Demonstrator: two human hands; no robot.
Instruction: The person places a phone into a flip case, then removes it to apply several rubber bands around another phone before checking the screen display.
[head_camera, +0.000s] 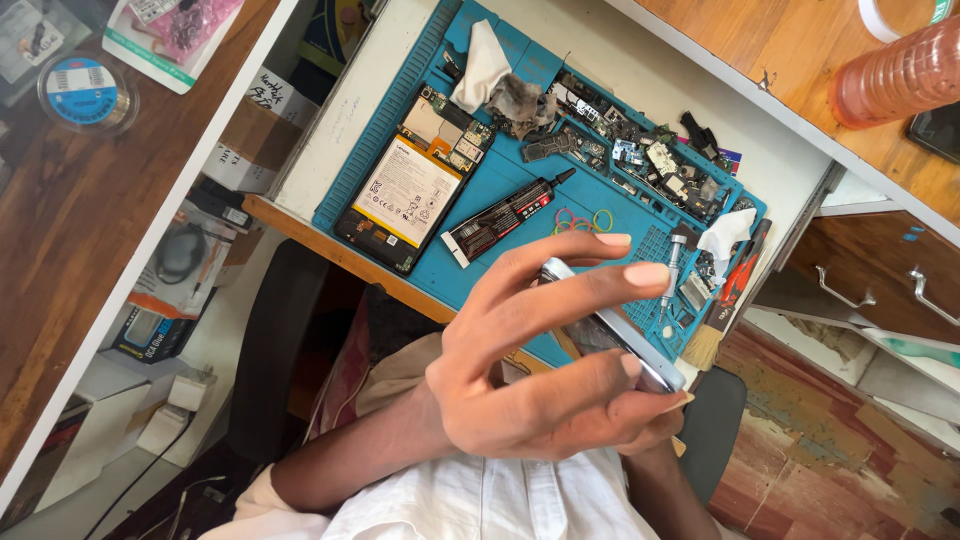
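Note:
My left hand (520, 385) is raised in front of me, fingers spread across a slim silver device (655, 370). Two fingertips stretch over its upper end and another finger presses along its edge. Most of my right hand (668, 418) is hidden under the left one; only its curled fingertips show, beneath the device's lower end. Behind the hands lies a blue work mat (520, 170) on a white pull-out shelf. On the mat are an opened tablet (405, 190) with its battery and circuit boards bare, and a black glue tube (500, 218).
Small coloured rubber bands (582, 220), a white cloth (482, 62), loose electronic parts (650, 160), a brush (712, 335) and red-handled pliers (742, 272) lie on the mat. An orange-tinted bottle (895, 72) lies on the wooden top at right. Drawers (870, 290) sit below it.

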